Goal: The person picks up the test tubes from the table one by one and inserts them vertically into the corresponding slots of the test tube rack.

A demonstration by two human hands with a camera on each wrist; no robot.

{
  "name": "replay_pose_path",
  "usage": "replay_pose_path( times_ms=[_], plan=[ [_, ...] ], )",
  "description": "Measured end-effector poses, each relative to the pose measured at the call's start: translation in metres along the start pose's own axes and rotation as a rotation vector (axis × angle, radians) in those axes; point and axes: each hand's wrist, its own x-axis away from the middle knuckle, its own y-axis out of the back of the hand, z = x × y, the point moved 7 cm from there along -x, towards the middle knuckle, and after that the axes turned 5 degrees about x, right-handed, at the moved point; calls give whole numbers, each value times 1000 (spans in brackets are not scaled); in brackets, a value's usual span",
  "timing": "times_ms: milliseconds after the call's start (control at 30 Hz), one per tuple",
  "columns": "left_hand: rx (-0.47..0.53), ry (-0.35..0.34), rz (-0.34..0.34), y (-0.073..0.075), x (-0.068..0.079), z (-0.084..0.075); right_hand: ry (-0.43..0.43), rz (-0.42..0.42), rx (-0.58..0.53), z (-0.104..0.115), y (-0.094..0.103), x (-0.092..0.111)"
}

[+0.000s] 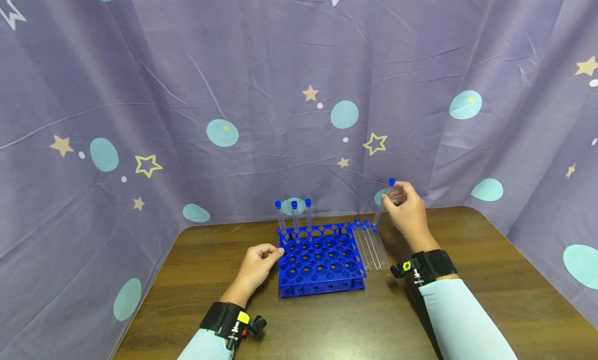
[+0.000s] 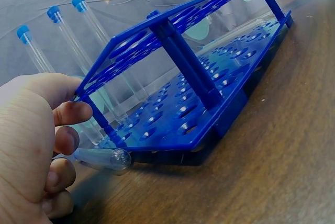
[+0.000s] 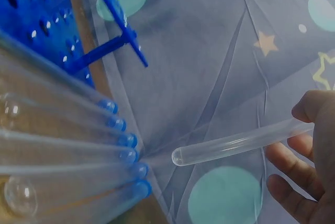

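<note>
My right hand (image 1: 409, 210) holds a clear test tube (image 3: 230, 144) with a blue cap (image 1: 392, 181) above the table, right of the rack. The tube is tilted, its rounded bottom away from the fingers. At the near left, my left hand (image 1: 257, 266) pinches the upper plate of the blue test tube rack (image 2: 191, 69) between thumb and forefinger. Three blue-capped test tubes (image 1: 295, 217) stand in the rack's back row, toward the left. In the left wrist view, the rounded end of another tube (image 2: 112, 159) shows beside the curled left fingers, its other end hidden.
Several capped test tubes (image 1: 369, 246) lie side by side along the rack's right side, caps toward the back. Behind the wooden table (image 1: 322, 323) hangs a purple curtain (image 1: 280, 163) with stars and dots, close to the table's back edge.
</note>
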Motion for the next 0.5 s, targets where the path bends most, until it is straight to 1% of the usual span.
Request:
replay_pose_path(
  times_ms=[167, 300, 500],
  plan=[
    [-12, 0, 3, 2, 0, 1, 43, -10, -39, 18, -1, -2],
    [-25, 8, 11, 1, 1, 2, 55, 2, -61, 30, -4, -2],
    [-46, 9, 13, 1, 1, 1, 70, 72, -109, 52, -19, 0]
  ],
)
